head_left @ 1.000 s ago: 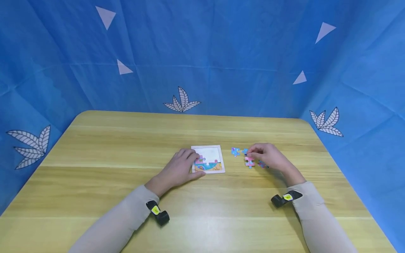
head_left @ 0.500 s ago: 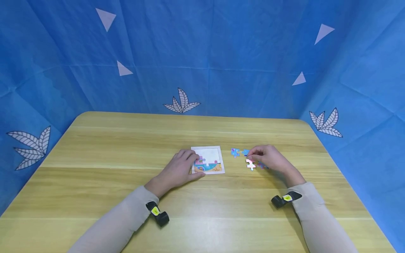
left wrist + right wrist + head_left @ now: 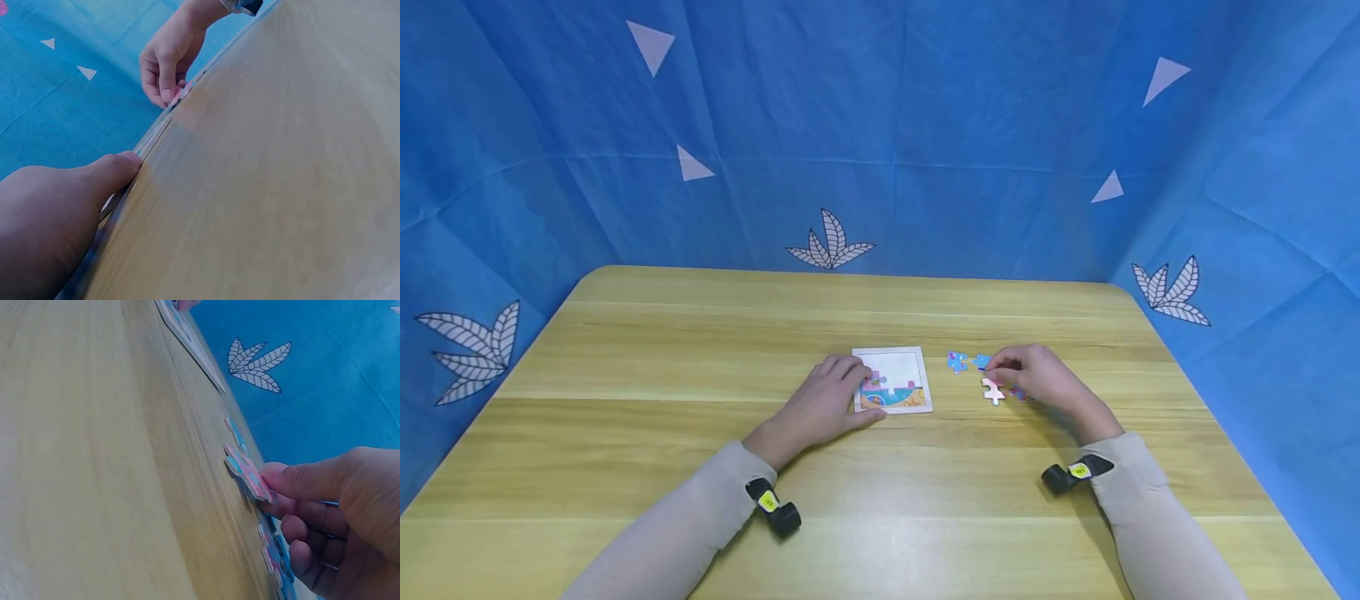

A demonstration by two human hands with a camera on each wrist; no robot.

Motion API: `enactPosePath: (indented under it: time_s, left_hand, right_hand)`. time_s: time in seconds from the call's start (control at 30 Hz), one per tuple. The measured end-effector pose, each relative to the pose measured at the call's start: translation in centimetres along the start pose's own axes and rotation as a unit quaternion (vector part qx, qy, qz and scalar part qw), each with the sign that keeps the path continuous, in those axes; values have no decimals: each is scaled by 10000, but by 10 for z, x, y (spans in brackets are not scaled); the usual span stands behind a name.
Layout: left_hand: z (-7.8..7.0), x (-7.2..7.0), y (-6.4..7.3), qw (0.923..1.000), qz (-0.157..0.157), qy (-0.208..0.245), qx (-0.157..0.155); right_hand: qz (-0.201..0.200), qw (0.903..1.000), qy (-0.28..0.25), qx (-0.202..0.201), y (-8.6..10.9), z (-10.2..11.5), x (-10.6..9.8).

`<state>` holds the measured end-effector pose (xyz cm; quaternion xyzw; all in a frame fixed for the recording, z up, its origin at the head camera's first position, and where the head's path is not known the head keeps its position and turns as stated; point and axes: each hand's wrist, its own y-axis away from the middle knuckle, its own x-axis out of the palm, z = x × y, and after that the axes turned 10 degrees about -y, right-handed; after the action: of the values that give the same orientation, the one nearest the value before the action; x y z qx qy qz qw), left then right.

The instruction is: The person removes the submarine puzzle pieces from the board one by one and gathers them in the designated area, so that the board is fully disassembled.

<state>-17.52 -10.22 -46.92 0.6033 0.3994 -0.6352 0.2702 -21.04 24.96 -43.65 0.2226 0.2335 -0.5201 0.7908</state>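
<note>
My left hand [image 3: 823, 400] holds the near left corner of a square white-framed puzzle board [image 3: 927, 379], fingers over the left side and thumb [image 3: 115, 172] along the near edge. Joined pieces with a pink, teal and sandy picture [image 3: 898, 397] fill the board's lower part; its upper part shows white. To the right of the board, my right hand [image 3: 1041, 375] pinches a pink puzzle piece [image 3: 245, 470] between thumb and fingers. The piece is tilted, and looks pale in the head view. My other right fingers [image 3: 301, 555] are loosely curled.
Two blue puzzle pieces lie beyond the pinched one, the left one [image 3: 957, 361] apart from the right one [image 3: 982, 361]. More pieces [image 3: 270, 551] lie under my right hand, partly hidden. The wooden table [image 3: 880, 500] ends at a blue curtain [image 3: 925, 125].
My right hand has tilted the pink piece and shifted it slightly toward me; its face looks paler than a second ago. My left hand and the board stay in place.
</note>
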Motion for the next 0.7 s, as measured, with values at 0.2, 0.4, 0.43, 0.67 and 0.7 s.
enactPosePath:
  time_s: [0.2,0.4,0.43,0.67,0.7]
  left_hand:
    - [0,0,0,10000,-39,-8,19]
    - [0,0,0,10000,-9,13,-7]
    - [0,0,0,10000,-1,16,-12]
    - [1,0,0,10000,41,81,-11]
    - [1,0,0,9999,39,98,-8]
  right_hand:
    - [-114,9996,248,-118,0,3,0]
    - [-339,9974,522,-360,0,8,2]
    - [-379,9967,572,-423,0,9,3]
    - [-349,9949,590,-746,0,17,12]
    - [-315,9950,570,-760,0,19,14]
